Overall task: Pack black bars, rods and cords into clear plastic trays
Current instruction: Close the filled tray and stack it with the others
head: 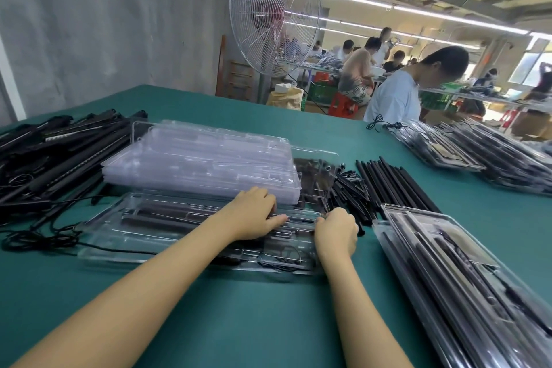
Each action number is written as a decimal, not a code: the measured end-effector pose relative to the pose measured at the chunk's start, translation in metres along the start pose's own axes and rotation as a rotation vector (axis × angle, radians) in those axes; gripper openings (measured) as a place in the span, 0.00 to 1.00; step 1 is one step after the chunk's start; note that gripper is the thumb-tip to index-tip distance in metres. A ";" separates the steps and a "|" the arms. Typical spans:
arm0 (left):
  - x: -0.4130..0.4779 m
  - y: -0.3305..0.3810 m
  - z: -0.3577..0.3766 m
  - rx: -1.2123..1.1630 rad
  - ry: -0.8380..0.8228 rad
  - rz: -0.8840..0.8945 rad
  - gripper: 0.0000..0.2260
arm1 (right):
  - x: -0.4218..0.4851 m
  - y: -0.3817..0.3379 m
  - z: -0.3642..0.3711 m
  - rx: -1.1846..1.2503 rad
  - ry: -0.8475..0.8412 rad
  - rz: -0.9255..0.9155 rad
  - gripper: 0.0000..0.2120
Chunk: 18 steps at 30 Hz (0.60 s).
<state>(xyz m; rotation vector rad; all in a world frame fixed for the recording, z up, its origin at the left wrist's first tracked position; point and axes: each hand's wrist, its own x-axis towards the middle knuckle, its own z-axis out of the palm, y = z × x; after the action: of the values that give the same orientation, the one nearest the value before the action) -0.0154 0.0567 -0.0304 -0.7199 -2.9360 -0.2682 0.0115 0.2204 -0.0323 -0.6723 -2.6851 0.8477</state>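
1 clear tray (125,227) at frame centre on green table (239,323); dark bars (161,222) and 1 cord (280,261) inside. Left hand (254,213): fingers flat, pressing tray. Right hand (336,231): fingers curled at tray's right end, hold not discernible. 1 stack of empty trays (194,164) behind. Loose rods (394,185) right, count unclear. Bar pile (53,152) upper left. 1 packed stack (448,278) lower right. 1 fan (273,12) top.

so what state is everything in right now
front tray, open, partly filled with bars and a cord
empty tray stack, unfilled, behind it
packed trays, filled, piled at right
loose rods, unpacked on table
left hand, pressing on front tray
right hand, fingers curled at tray's right end, grip unclear
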 end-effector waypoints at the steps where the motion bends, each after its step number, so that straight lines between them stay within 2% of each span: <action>1: 0.000 0.001 0.001 0.010 0.005 -0.001 0.20 | 0.002 0.000 -0.001 0.036 -0.003 0.024 0.09; 5: 0.001 0.005 0.004 0.047 0.034 -0.029 0.21 | 0.008 -0.001 -0.003 0.048 -0.064 0.071 0.03; 9: 0.001 0.006 0.005 0.062 0.054 -0.045 0.21 | 0.018 0.000 -0.010 -0.075 -0.138 0.028 0.14; 15: 0.000 0.007 0.009 0.055 0.069 -0.064 0.22 | 0.028 0.005 -0.016 -0.129 -0.336 -0.036 0.15; 18: -0.002 0.008 0.007 0.054 0.083 -0.038 0.21 | 0.031 0.009 -0.018 -0.123 -0.334 -0.075 0.17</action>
<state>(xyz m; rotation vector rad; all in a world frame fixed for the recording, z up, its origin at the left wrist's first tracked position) -0.0105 0.0639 -0.0369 -0.6301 -2.8684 -0.2160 -0.0059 0.2513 -0.0208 -0.4870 -3.0600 0.8465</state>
